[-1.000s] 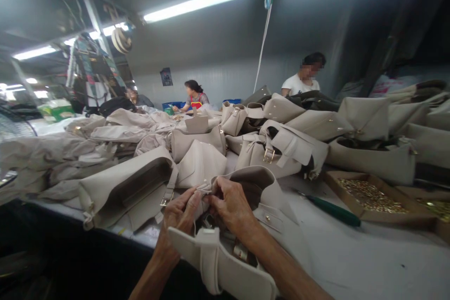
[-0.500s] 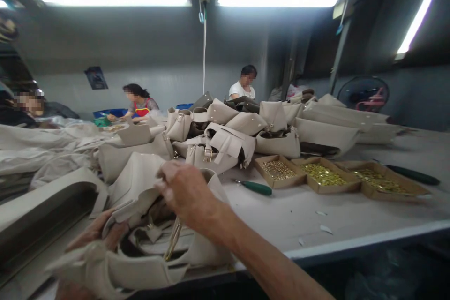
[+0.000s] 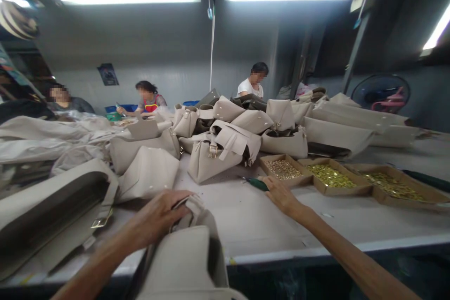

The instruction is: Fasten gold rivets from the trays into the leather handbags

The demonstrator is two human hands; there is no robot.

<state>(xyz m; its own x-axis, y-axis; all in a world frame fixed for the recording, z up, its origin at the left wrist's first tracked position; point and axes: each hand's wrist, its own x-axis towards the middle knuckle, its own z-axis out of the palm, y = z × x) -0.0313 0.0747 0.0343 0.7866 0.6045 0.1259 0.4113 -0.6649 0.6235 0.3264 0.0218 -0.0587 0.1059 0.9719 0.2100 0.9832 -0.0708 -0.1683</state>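
A beige handbag (image 3: 181, 253) is at the table's front edge, partly below the frame. My left hand (image 3: 163, 215) is closed on its bunched upper edge. To the right, my right hand (image 3: 283, 197) has its fingers around the rear end of a green-handled tool (image 3: 258, 183). The tool's thin metal tip points left, low over the table; its exact kind cannot be made out. Another beige bag (image 3: 149, 173) lies just beyond my left hand. A bag with a gold buckle (image 3: 213, 161) sits farther back, in front of the pile.
Open cardboard boxes hold small gold-coloured metal parts: one box (image 3: 283, 168), a second (image 3: 332, 178) and a third (image 3: 395, 185). A large bag piece (image 3: 70, 206) with a buckled strap lies at left. Several co-workers sit beyond the heaped bags. A fan (image 3: 381, 93) stands far right.
My right hand has left the handbag and moved right onto the green-handled tool. The handbag has been turned and shifted right, with my left hand now on its upper edge. The view has swung left.
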